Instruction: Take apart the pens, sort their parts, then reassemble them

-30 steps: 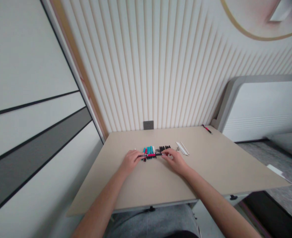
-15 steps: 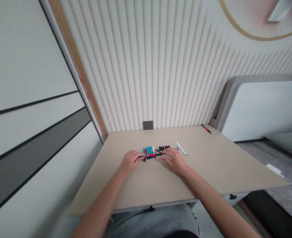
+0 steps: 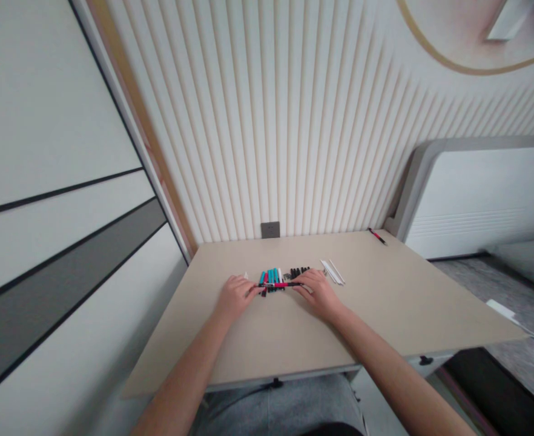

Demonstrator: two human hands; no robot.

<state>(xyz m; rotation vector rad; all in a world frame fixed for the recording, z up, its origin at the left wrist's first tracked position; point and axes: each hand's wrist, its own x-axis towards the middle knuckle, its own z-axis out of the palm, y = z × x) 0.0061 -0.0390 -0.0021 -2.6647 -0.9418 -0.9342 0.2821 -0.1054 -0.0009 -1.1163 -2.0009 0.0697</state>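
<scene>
One red pen (image 3: pixel 280 284) is held just above the table (image 3: pixel 385 303), over a row of teal barrels (image 3: pixel 271 276) and black caps (image 3: pixel 299 272). Its long axis runs left to right, level; which end bears the tip is too small to tell. The left hand (image 3: pixel 234 297) pinches its left end and the right hand (image 3: pixel 318 292) its right end. Judging by this grip, any push or pull should go straight along the axis, without bending. White sticks (image 3: pixel 333 271) lie further right.

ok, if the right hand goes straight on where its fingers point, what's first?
The right hand, holding the red pen, likely meets the black caps just beyond its fingers; depth is unclear.
</scene>
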